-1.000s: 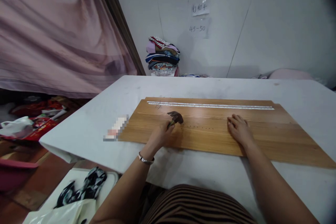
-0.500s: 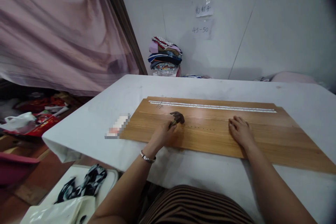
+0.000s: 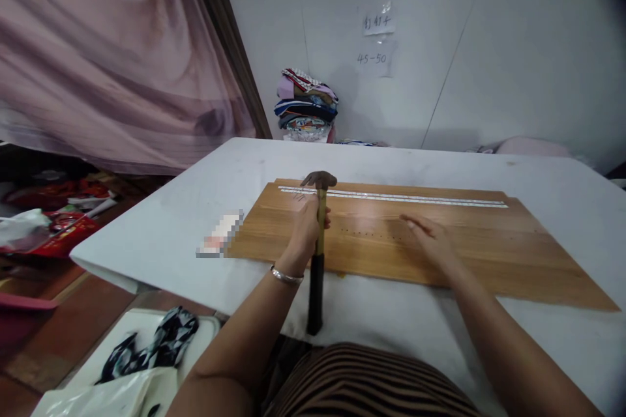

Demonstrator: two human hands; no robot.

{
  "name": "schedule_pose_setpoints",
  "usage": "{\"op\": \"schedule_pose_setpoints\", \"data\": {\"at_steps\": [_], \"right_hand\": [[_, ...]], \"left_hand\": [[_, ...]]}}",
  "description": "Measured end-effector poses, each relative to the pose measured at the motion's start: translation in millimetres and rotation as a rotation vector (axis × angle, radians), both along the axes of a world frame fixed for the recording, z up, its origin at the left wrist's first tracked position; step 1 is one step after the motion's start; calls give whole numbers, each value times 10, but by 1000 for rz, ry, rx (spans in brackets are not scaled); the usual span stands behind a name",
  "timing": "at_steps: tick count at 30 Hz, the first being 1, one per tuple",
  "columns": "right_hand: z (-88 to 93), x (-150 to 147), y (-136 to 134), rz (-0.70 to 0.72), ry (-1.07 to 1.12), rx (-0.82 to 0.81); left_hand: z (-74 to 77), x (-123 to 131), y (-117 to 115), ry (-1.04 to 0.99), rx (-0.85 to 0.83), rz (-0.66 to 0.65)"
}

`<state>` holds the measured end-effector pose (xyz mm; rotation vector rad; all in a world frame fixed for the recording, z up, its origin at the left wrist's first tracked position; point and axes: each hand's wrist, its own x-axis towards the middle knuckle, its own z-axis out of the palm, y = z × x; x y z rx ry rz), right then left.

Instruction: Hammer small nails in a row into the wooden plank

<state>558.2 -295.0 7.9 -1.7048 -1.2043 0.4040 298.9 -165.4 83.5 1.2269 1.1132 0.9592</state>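
My left hand [image 3: 306, 227] is closed around the upper handle of a claw hammer [image 3: 320, 215]. The hammer is upright over the board, its metal head at the top and its black grip hanging below my hand. My right hand [image 3: 426, 234] is raised a little above the wooden board [image 3: 489, 247], fingers stretched towards the left, with nothing visible in it. Between my hands a row of small dark nails [image 3: 374, 234] runs along the board. Several loose nails [image 3: 299, 195] lie near the left end of two white measuring strips [image 3: 391, 197].
The board lies on a white-covered table [image 3: 195, 199]. A blurred-out flat item [image 3: 220, 234] is beside the board's left edge. Folded clothes [image 3: 307, 104] are stacked behind the table. A white stool [image 3: 210, 329] with patterned cloth [image 3: 166, 342] stands at the lower left.
My left hand has lifted the hammer off the board and turned it upright. My right hand has risen from the board and moved left.
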Motion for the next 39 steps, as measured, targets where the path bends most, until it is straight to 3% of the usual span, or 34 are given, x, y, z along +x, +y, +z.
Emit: {"op": "schedule_pose_setpoints", "data": {"at_steps": [3, 7, 11, 15, 19, 22, 26, 31, 39], "right_hand": [[275, -549, 99, 223, 262, -45], [453, -1020, 248, 441, 539, 10], [520, -1146, 307, 447, 587, 69], [615, -1127, 240, 401, 589, 8], [699, -1087, 118, 374, 585, -86], [713, -1050, 24, 334, 600, -122], [743, -1010, -70, 323, 683, -134], [742, -1058, -46, 334, 743, -145], [320, -1211, 60, 345, 674, -251]], "left_hand": [[107, 194, -29, -219, 11, 0], [232, 441, -97, -438, 8, 38], [254, 550, -203, -542, -61, -19], [178, 532, -340, -493, -29, -172], [-9, 401, -346, -304, 113, -350], [-258, 179, -153, 64, 367, -525], [-588, -177, 257, 601, 560, -396], [-771, -350, 534, 1015, 669, -247], [-943, -314, 518, 1161, 731, -223]]}}
